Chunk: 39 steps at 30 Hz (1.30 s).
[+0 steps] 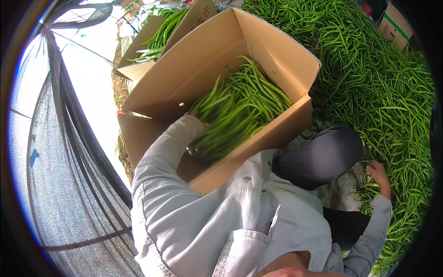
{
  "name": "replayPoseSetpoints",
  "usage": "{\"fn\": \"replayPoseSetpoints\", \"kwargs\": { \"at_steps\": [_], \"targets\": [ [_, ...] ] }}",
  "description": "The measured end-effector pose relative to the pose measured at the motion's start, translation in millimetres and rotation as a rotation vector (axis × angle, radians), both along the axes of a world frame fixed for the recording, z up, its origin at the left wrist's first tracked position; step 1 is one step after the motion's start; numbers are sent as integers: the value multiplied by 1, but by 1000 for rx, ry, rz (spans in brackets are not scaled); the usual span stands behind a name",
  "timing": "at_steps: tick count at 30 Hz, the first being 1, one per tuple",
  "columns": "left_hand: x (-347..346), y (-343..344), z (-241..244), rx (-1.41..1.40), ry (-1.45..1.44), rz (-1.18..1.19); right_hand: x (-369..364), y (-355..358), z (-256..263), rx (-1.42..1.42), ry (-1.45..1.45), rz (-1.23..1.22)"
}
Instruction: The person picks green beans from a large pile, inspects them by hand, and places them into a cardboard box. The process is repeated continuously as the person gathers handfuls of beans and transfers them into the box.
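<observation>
Long green chili peppers [242,104] lie inside a cardboard box [294,55] with raised flaps, tilted in front of my body. My left hand [198,118] reaches into the box and touches the ends of the peppers at their left side; its fingers are partly hidden, and the peppers beside it are blurred. Off to the right, my right hand [378,174] is at the edge of a large heap of green chili peppers [391,90]. Its fingers are curled, with a pale pepper right under them; whether they grip it is unclear.
Another cardboard box [147,29] holding peppers stands behind the first. Dark shade netting [79,180] hangs on the left. My bent knee [322,155] is between the box and the heap. A carton with a green stripe [394,27] stands at the far right.
</observation>
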<state>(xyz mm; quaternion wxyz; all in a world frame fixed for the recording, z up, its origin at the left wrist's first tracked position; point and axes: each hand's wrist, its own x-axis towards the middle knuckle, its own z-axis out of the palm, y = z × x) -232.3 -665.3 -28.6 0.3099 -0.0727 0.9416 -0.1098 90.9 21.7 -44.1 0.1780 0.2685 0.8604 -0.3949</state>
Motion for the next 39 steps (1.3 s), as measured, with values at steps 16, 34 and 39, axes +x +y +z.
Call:
{"fn": "replayPoseSetpoints", "kwargs": {
  "at_steps": [16, 34, 39],
  "targets": [
    [21, 65, -39, 325, 93, -412, 4, 0, -2, 9, -31, -3],
    [78, 65, -19, 665, 172, -611, 3, -5, 1, 112, -64, 45],
    [91, 47, -18, 247, 172, -353, 9, 1, -6, 128, -72, 61]
  ]
}}
